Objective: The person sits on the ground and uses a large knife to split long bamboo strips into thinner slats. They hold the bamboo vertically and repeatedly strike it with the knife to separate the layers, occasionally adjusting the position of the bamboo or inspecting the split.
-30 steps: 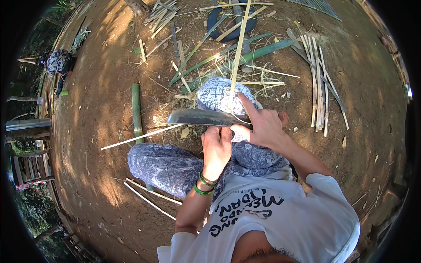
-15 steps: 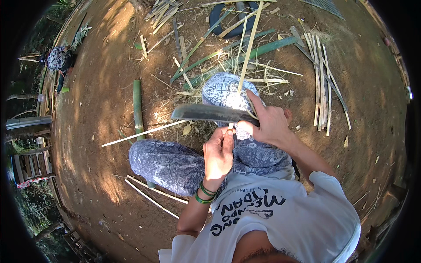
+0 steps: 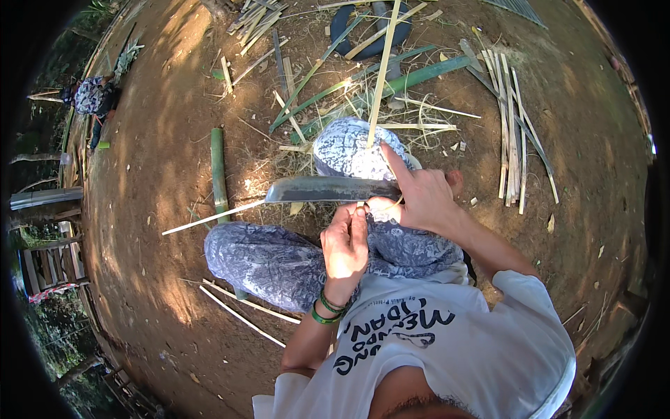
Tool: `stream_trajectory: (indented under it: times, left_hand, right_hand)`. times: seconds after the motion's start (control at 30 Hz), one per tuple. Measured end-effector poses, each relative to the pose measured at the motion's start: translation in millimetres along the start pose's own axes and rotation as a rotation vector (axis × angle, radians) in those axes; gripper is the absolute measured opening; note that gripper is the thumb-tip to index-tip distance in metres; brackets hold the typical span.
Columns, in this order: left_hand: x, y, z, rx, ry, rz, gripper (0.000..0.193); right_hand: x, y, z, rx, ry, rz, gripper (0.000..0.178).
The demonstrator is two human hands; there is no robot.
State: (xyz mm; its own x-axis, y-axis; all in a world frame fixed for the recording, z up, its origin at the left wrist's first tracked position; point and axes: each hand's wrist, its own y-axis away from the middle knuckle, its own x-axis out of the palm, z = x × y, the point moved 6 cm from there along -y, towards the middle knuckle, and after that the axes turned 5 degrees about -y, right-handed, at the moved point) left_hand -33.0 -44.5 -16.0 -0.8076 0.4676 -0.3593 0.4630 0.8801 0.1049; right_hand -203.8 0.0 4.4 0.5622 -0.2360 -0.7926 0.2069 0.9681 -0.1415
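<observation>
In my right hand (image 3: pixel 431 201) is a machete, its dark blade (image 3: pixel 328 189) lying crosswise and pointing left. The index finger of that hand stretches forward beside a long, pale bamboo strip (image 3: pixel 383 73). My left hand (image 3: pixel 343 248) pinches the strip's near end between thumb and fingers, just below the blade. From there the strip passes by the blade, over my raised knee, and on toward the far edge. The blade hides where they meet. A thin curled shaving (image 3: pixel 399 200) hangs by my right hand.
A green bamboo piece (image 3: pixel 219 167) lies left of my knees, a longer green bamboo pole (image 3: pixel 429 75) beyond them. Split strips (image 3: pixel 513 126) are bundled at the right. A dark ring (image 3: pixel 342 31) lies at the far side. Another person (image 3: pixel 93 98) is at far left.
Both hands, the machete and the bamboo strip have shifted slightly left. Less of the strip's near end shows between the blade and my left hand.
</observation>
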Motion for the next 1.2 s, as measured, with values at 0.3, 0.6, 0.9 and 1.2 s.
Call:
stream_trajectory:
  times: [0.3, 0.6, 0.9, 1.2]
  left_hand:
    - [-11.2, 22.1, 3.4, -0.103, -0.071, 0.032, 0.018]
    - [-28.1, 48.5, 2.4, -0.11, -0.091, 0.036, 0.016]
    - [-40.4, 73.1, -0.8, -0.113, -0.201, 0.059, 0.012]
    - [-46.8, 111.4, 15.1, -0.188, -0.175, 0.055, 0.013]
  right_hand:
    - [2.0, -3.3, -12.5, -0.019, -0.021, -0.067, 0.086]
    - [5.1, -1.8, -8.6, -0.014, -0.017, -0.032, 0.091]
    - [4.9, 4.1, -0.7, 0.013, 0.003, -0.005, 0.096]
    - [4.6, 3.8, -13.0, 0.082, -0.003, -0.037, 0.084]
